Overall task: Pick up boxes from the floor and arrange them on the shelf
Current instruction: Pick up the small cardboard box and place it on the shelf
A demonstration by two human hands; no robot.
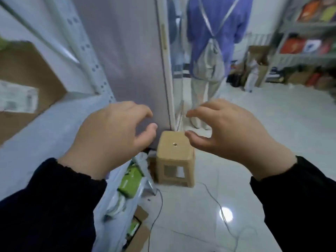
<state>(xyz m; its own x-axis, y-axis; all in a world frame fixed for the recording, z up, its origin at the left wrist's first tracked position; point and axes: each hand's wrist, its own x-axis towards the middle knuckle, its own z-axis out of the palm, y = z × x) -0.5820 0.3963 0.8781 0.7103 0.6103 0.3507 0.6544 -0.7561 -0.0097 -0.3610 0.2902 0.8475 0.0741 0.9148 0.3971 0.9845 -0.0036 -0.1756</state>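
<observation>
We see a small tan stool (175,157) on the pale tiled floor (272,124), against a grey door panel (127,60). A thin cable (211,194) trails beside it, and a person in purple (218,28) stands beyond.

a stool (175,151) stands on the floor (254,124) beside the shelf (54,124), which lies left and bears a box (27,84); a person (214,42) stands behind the stool, another shelf (307,55) far right.

Left hand (112,135): ours, raised, empty, fingers loosely curled.
Right hand (231,135): ours, also empty, apart from the left.
Stool (175,157): tan, on the tiled floor (272,124), seen between our hands.
Cardboard box (27,84): on the white shelf (54,135) at our left.
Person (218,33): standing beyond us, in purple.
</observation>
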